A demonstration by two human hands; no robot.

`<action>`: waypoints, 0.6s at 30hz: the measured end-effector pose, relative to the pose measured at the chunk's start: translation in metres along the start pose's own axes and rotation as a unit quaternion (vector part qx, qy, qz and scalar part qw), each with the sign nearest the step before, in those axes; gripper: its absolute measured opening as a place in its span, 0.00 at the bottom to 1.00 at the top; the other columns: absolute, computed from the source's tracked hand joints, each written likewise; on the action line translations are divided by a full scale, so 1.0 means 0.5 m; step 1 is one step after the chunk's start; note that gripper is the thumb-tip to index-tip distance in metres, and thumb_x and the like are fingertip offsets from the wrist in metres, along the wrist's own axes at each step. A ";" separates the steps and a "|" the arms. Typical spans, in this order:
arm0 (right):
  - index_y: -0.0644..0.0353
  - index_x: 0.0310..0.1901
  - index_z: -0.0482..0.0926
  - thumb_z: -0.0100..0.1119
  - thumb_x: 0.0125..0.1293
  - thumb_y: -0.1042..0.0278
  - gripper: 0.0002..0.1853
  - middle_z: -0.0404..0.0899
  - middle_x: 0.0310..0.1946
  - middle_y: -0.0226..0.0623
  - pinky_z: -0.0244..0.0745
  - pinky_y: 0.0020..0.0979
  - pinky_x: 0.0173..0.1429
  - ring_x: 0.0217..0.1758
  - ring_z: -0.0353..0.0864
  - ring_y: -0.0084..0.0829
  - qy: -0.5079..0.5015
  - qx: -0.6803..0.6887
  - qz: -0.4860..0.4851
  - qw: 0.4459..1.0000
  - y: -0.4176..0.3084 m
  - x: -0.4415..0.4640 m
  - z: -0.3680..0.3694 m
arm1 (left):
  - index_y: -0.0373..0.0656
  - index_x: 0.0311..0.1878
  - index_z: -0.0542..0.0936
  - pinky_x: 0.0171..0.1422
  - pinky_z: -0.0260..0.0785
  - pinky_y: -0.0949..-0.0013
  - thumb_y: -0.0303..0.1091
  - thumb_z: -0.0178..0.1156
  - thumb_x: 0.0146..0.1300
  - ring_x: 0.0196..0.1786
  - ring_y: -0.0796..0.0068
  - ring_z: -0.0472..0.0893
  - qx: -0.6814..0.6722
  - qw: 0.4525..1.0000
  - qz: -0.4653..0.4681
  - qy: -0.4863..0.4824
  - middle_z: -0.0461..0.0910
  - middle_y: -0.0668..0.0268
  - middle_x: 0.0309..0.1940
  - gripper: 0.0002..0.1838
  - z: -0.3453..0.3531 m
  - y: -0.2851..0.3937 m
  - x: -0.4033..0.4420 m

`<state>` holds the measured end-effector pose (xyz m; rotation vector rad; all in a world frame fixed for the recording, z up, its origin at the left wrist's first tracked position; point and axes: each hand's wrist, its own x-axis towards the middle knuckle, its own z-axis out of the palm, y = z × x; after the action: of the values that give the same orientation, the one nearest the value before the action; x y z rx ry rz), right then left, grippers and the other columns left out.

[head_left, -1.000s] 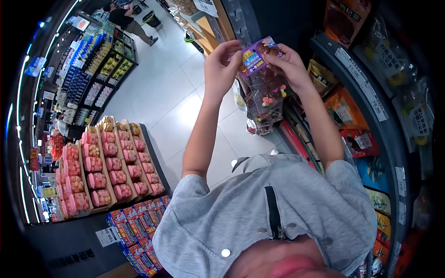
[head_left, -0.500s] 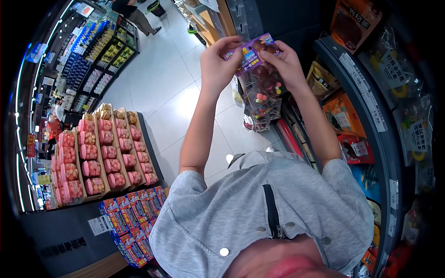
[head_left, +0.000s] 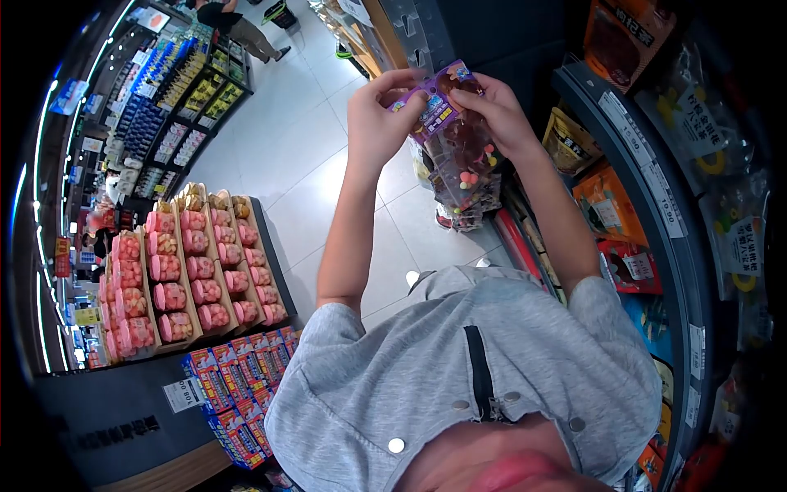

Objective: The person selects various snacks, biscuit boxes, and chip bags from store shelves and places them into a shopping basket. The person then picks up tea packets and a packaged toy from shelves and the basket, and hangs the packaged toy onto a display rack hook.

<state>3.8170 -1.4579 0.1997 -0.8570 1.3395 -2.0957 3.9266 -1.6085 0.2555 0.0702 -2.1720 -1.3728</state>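
Note:
Both hands are at a candy bag (head_left: 466,138) with a purple printed header and a see-through lower part showing dark brown pieces. My left hand (head_left: 384,119) pinches the left end of the header between thumb and fingers. On the other end, my right hand (head_left: 498,113) grips it with the thumb on top. Just above, a clear plastic hanging strip (head_left: 416,41) runs up; whether the bag is hooked on it is hidden. More clear bags (head_left: 461,197) with colourful round candies hang below and behind the held one.
Shelves with tea packets (head_left: 607,209) and price labels (head_left: 654,164) curve along the right. At left stands a rack of pink-lidded jars (head_left: 172,295), with blue-and-red boxes (head_left: 238,373) in front. A person (head_left: 238,31) stands far down the tiled aisle (head_left: 320,180).
The bag's header has tilted and shifted slightly left in my hands, both still gripping it. The surroundings have shifted slightly in view. The distant person has moved slightly.

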 end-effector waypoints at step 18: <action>0.61 0.49 0.75 0.60 0.68 0.60 0.15 0.82 0.41 0.34 0.77 0.25 0.52 0.46 0.81 0.24 0.009 -0.057 -0.084 0.995 0.029 0.000 0.013 | 0.29 0.43 0.79 0.44 0.75 0.78 0.24 0.59 0.60 0.39 0.78 0.83 -0.120 0.991 -0.047 -0.029 0.84 0.59 0.36 0.10 -0.007 0.007 -0.006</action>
<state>3.8228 -1.4673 0.1883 -1.0326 1.4538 -2.1750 3.9314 -1.6085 0.2584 0.0436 -2.0552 -1.7000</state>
